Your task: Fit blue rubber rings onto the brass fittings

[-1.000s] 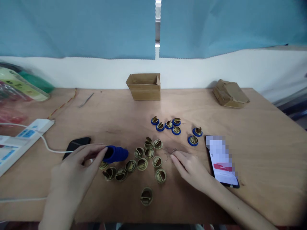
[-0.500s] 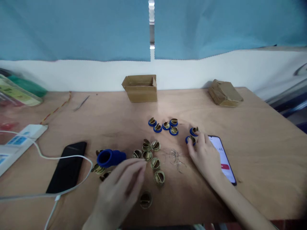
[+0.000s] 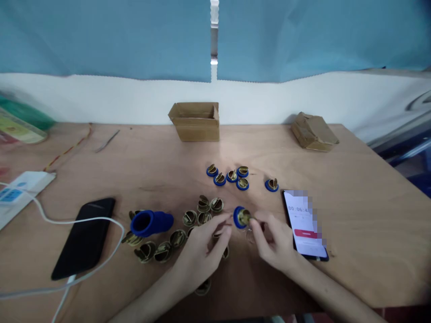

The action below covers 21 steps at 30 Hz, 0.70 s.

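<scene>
My right hand (image 3: 274,240) pinches a round brass-coloured clip with a blue rim (image 3: 240,217), held tilted above the table. Close to its left side is my left hand (image 3: 205,249), its thumb and fingers drawn together; anything small between them is hidden. Several plain brass clips (image 3: 162,252) lie around and behind the left hand, some partly covered by it. A blue ribbed tube (image 3: 156,223), seemingly stacked rings, rests to the left. Thin clear rings (image 3: 250,236) show under the right fingers. Further back are several blue-rimmed brass clips (image 3: 232,176), with one apart (image 3: 271,184) at right.
A lit phone (image 3: 305,224) lies by my right forearm. On the left are a black phone (image 3: 84,237), a white cable (image 3: 123,233) and a power strip (image 3: 25,190). An open cardboard box (image 3: 198,130) and a crumpled box (image 3: 314,131) stand at the back, tweezers (image 3: 107,141) at left.
My right hand has picked up the nearer blue-rimmed clip beside the phone and brought it left and toward me. My left hand has moved right to meet it.
</scene>
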{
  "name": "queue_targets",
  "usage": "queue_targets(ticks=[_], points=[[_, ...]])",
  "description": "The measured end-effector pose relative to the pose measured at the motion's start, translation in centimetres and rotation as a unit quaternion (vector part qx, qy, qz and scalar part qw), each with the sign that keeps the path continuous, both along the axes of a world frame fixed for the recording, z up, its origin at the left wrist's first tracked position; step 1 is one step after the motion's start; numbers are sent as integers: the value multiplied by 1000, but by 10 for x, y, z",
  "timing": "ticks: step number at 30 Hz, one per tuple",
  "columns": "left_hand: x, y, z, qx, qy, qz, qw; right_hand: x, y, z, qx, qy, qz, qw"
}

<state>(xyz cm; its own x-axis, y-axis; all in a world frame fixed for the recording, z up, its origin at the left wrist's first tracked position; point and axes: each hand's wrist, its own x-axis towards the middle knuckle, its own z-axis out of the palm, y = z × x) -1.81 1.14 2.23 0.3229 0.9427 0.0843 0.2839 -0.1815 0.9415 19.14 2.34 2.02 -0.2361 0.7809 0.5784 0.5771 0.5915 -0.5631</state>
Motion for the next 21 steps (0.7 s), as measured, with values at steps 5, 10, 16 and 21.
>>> queue_targets(ticks=[5,10,16,21], points=[[4,-9,-5,-88,-123,-18,988,-8,-13,-2,20,22,110,993],[3,-8,-6,-106,-189,-6,976,-10,-12,-7,-69,40,91,993],[-2,-6,-9,-10,-106,-3,994,-12,-10,-9,-73,58,98,991],[-4,-6,-13,21,-76,-6,997,-13,-12,-11,-62,44,81,994]])
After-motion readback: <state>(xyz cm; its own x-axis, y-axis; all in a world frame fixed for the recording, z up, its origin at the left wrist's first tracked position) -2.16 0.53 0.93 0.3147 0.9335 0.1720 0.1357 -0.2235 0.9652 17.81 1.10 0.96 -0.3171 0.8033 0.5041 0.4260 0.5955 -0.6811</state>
